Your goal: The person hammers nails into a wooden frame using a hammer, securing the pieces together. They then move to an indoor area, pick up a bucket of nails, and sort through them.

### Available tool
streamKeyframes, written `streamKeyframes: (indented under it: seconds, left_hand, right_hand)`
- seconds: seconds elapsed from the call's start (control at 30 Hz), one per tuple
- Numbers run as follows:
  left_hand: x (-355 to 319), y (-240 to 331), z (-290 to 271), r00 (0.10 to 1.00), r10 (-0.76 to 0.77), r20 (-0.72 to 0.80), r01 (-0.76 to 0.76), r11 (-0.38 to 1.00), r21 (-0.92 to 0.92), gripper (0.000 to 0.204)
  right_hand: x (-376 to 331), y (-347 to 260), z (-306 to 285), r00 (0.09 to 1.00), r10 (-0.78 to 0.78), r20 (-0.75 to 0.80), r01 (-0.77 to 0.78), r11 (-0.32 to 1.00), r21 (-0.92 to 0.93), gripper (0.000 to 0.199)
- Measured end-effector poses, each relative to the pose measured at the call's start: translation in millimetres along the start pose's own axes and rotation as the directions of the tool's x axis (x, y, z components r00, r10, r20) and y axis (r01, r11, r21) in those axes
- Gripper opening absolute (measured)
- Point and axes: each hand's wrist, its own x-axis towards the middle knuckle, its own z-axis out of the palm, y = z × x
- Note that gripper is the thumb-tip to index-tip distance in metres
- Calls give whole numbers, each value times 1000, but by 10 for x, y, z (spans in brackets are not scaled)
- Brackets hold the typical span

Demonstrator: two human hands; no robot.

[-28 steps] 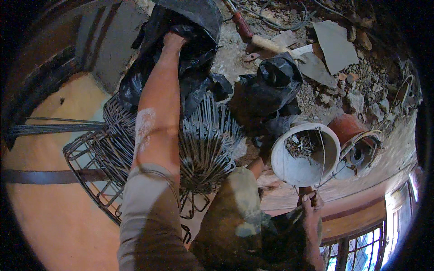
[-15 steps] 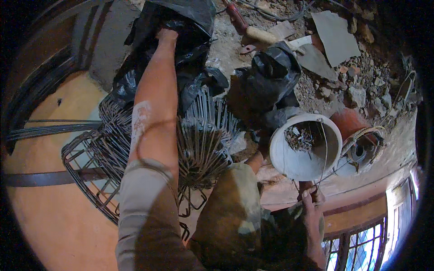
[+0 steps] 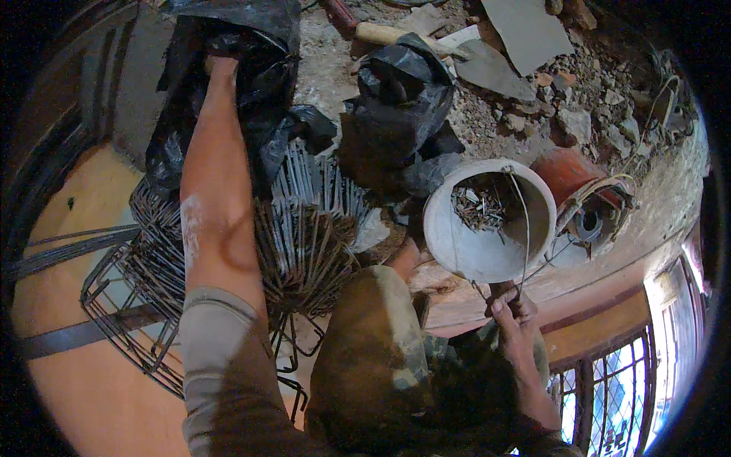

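My left arm stretches up into a black plastic bag (image 3: pixel 263 30). The wrist of my left hand (image 3: pixel 221 67) shows at its mouth, while the fingers are hidden inside. Below the bag, on both sides of that forearm, lie bundles of bent steel rebar stirrups (image 3: pixel 304 221). At the lower right, my right hand (image 3: pixel 515 311) is closed with its fingers pinched round the thin wire handle (image 3: pixel 526 251) of a whitish bucket (image 3: pixel 487 263). The bucket tilts toward me, and a heap of nails or short metal bits (image 3: pixel 481 207) lies in it.
A second black plastic bag (image 3: pixel 400 91) stands behind the bucket. Beside the bucket lies a reddish bucket (image 3: pixel 563 179). Rubble (image 3: pixel 575 122), a flat grey slab (image 3: pixel 525 34) and a wooden-handled trowel (image 3: pixel 495 72) are farther off. Long steel bars (image 3: pixel 76 247) stick out at left.
The whole view has shifted, so the bags, stirrups and buckets sit farther left. My left hand stays in the bag, and my right hand keeps hold of the wire handle.
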Motion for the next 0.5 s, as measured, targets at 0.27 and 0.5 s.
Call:
streamKeyframes:
  seconds: [0.27, 0.5]
  left_hand:
    - [58, 18, 34, 999, -24, -26, 20, 989, -144, 68]
    - [-128, 47, 203, 992, -113, -50, 85, 918, -386, 67]
  right_hand:
    - [90, -73, 56, 1000, -15, 1, 15, 999, -36, 24]
    - [156, -31, 46, 1000, -23, 1, 23, 999, -30, 26]
